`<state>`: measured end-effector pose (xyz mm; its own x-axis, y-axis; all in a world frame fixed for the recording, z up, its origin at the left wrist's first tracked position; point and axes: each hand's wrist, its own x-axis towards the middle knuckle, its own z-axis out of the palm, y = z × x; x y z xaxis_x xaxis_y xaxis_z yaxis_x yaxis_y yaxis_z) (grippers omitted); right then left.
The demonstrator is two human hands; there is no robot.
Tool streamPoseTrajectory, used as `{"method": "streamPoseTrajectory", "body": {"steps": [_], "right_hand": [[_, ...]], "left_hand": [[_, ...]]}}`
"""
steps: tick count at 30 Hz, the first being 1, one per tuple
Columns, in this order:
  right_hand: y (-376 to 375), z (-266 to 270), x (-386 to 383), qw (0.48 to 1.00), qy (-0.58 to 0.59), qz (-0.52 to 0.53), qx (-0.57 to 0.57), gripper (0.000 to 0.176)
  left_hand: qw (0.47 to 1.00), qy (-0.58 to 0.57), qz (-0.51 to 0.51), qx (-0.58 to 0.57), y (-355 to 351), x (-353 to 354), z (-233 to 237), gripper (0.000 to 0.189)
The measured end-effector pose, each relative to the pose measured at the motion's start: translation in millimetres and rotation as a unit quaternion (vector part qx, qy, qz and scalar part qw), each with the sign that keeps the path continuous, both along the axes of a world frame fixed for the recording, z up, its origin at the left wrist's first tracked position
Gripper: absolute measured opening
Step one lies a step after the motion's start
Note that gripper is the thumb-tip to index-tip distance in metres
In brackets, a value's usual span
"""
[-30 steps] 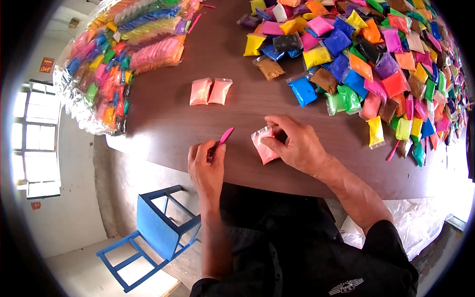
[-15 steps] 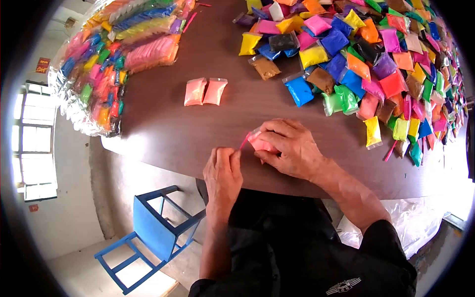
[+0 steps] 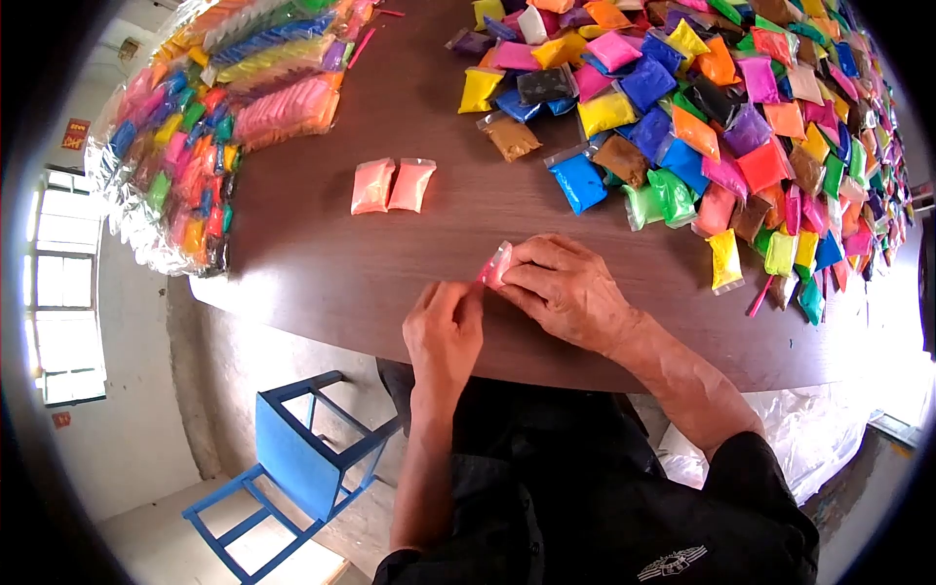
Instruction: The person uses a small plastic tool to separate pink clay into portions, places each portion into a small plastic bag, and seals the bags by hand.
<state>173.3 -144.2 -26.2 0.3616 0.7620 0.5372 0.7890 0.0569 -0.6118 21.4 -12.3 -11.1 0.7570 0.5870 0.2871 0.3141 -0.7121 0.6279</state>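
My right hand [image 3: 570,297] holds a small clear packet with pink filling [image 3: 498,263] above the near part of the brown table [image 3: 322,258]. Its thumb and fingers are pressed round the packet, covering much of it. Right beside it, my left hand [image 3: 444,327] is closed in a pinch on a thin pink strip [image 3: 481,280] that meets the packet's left side. Farther up the table lie two salmon-pink packets side by side, a left one [image 3: 371,186] and a right one [image 3: 411,185].
A large heap of packets in many colours [image 3: 648,88] covers the right side. Clear bags packed with rows of coloured packets [image 3: 283,107] lie at the back left. One loose pink stick [image 3: 761,297] is by the heap. A blue chair [image 3: 302,453] stands below the table edge.
My left hand has come closer to the packet, and less of the pink strip shows between the hands. The packet in my right hand has turned more upright. The view has shifted slightly.
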Motion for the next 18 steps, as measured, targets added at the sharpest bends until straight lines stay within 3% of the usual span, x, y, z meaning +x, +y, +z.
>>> {"method": "streamPoseTrajectory", "body": {"steps": [7,11,16,18], "right_hand": [[1.0,2.3,0.9,0.999,0.030,0.001,0.015,0.013],[2.6,0.1,1.1,0.999,0.028,-0.003,0.020,0.013],[3.3,1.9,2.4,0.999,0.034,0.005,0.018,0.014],[3.6,1.1,1.8,0.999,0.042,0.002,0.016,0.016]], "left_hand": [[0.999,-0.020,0.022,-0.022,6.2,7.5,16.3,0.007],[0.999,-0.025,-0.014,-0.026,-7.7,3.2,3.0,0.008],[0.999,-0.006,0.029,0.023,9.5,6.5,-4.6,0.012],[0.999,-0.026,0.030,-0.023,15.5,8.7,-3.5,0.014]]}}
